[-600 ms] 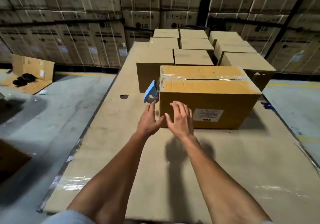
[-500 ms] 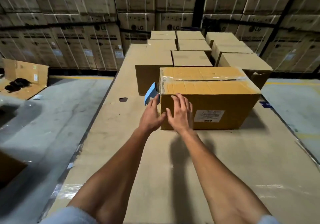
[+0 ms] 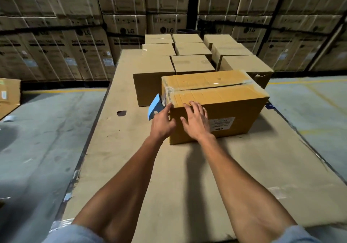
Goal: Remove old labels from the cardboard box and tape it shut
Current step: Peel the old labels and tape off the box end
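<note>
The scene is viewed by a single head-worn wide-angle camera, aimed forward and down along both outstretched forearms, with the cardboard-covered platform (image 3: 187, 177) seen close from its near edge and stacked cartons (image 3: 75, 42) filling the far background.

Two hands, the left hand (image 3: 163, 123) and the right hand (image 3: 196, 122). One taped cardboard box (image 3: 216, 103) at the front of the desk (image 3: 187, 177), bearing one white label (image 3: 222, 124). One blue tape dispenser (image 3: 155, 106). Behind, nine plain closed boxes (image 3: 191, 64), as far as I can count.
</note>
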{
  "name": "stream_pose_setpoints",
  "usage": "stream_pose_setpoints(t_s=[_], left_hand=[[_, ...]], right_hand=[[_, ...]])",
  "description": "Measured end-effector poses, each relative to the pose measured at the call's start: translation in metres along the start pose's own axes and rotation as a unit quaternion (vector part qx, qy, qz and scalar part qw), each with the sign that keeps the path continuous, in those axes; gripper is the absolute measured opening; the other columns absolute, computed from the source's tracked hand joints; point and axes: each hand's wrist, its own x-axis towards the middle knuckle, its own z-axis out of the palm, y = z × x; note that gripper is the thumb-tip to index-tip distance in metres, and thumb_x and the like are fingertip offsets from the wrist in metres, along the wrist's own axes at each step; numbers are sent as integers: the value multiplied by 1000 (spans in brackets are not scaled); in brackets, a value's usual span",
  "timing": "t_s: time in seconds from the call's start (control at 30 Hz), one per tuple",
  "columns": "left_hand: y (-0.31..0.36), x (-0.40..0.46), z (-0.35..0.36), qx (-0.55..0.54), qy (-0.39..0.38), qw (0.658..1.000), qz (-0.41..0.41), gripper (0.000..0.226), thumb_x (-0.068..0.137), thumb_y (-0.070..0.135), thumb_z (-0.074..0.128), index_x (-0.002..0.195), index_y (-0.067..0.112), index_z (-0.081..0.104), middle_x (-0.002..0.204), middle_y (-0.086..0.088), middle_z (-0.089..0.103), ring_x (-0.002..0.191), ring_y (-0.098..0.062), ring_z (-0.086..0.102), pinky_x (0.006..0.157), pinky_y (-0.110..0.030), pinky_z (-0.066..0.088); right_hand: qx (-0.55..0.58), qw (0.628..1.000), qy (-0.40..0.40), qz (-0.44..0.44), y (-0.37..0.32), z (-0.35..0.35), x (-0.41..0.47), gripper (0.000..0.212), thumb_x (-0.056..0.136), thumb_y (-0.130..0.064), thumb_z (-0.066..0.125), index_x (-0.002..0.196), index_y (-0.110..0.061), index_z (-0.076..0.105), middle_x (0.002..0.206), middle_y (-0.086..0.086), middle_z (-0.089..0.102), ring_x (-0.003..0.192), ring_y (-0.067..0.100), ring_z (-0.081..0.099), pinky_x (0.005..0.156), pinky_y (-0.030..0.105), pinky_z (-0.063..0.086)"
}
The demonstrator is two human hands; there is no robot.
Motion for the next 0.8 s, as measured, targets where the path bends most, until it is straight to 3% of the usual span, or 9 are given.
stream_pose_setpoints(t_s=[0.13, 0.23, 0.37, 0.43, 0.53, 0.63, 0.8], left_hand=[[14, -15, 15, -6, 76, 997, 26, 51, 87, 25, 54, 134, 25, 73, 111, -7, 80, 89, -18, 73, 84, -33, 62], [23, -23, 27, -45, 94, 994, 35, 39, 85, 25, 52, 108, 28, 84, 94, 7, 82, 82, -9, 74, 83, -33, 64], [35, -20, 31, 4, 84, 994, 69, 32, 88, 33, 51, 97, 27, 82, 84, 9, 79, 74, -11, 72, 68, -39, 64], [44, -20, 32, 56, 99, 988, 101, 26, 92, 37, 57, 102, 28, 79, 92, 7, 79, 79, -14, 71, 69, -40, 63], [52, -15, 30, 98, 100, 983, 118, 30, 99, 37, 65, 125, 25, 73, 126, 3, 70, 111, -19, 65, 89, -40, 59], [45, -4, 25, 153, 34, 981, 110, 48, 101, 42, 64, 147, 30, 60, 160, -3, 48, 143, -27, 45, 112, -48, 47], [36, 10, 26, 236, -60, 959, 141, 60, 106, 54, 55, 163, 43, 38, 180, 1, 12, 163, -34, 12, 130, -61, 22]], right_hand=[[-13, 999, 35, 12, 12, -1, -17, 75, 93, -65, 58, 152, -21, 41, 160, 13, 38, 152, 31, 31, 126, 53, 29], [-16, 997, 77, 28, 28, -4, -37, 79, 89, -76, 49, 144, -20, 46, 153, 14, 46, 147, 32, 38, 123, 54, 34], [-36, 995, 89, 11, 55, -14, -53, 73, 88, -78, 44, 137, -24, 49, 146, 8, 50, 140, 27, 44, 116, 50, 40], [-32, 996, 88, 9, 61, -20, -58, 70, 87, -75, 49, 133, -23, 50, 143, 8, 50, 135, 25, 46, 112, 49, 43], [-14, 995, 100, 24, 66, -24, -67, 64, 86, -68, 52, 131, -21, 52, 141, 9, 50, 133, 26, 45, 110, 49, 46], [5, 994, 107, 29, 80, -26, -81, 65, 85, -63, 53, 132, -19, 53, 143, 11, 50, 135, 27, 44, 110, 50, 47], [28, 992, 126, 0, 113, -32, -104, 58, 82, -46, 57, 134, -18, 56, 141, 14, 53, 139, 30, 45, 117, 58, 40]])
